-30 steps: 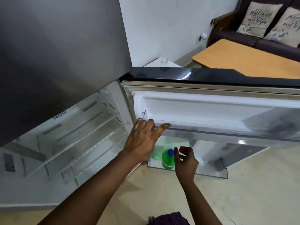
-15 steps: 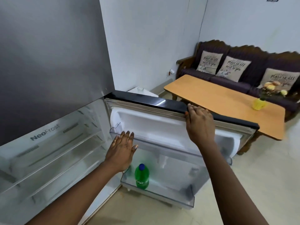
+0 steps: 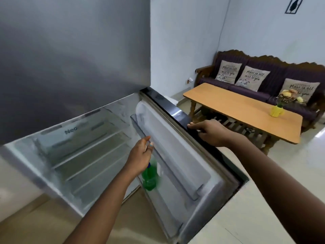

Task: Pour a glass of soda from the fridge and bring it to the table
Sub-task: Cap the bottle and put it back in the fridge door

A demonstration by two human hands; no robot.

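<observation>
Bottle [image 3: 149, 178] in fridge door [image 3: 184, 155] shelf, table [image 3: 237, 110] behind.

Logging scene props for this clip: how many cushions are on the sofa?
3, in a row against the back of the sofa: the left cushion, the middle cushion, and the right cushion, partly hidden behind the flowers. More may lie beyond the frame edge.

A: Left hand [image 3: 140, 154]?
B: Centre of frame, bare forearm rising from the bottom edge, lower left of centre. Fingers point up and right, loosely together; whether they grip anything, cannot tell, as the view is blurred there.

A: Right hand [image 3: 209, 132]?
B: Right of centre, palm down, fingers curled over a dark edge, thumb side toward the camera. Bare forearm runs in from the lower right corner, elbow out of frame.

A: Hands touching?
B: No, apart; right sits higher in frame.
</observation>
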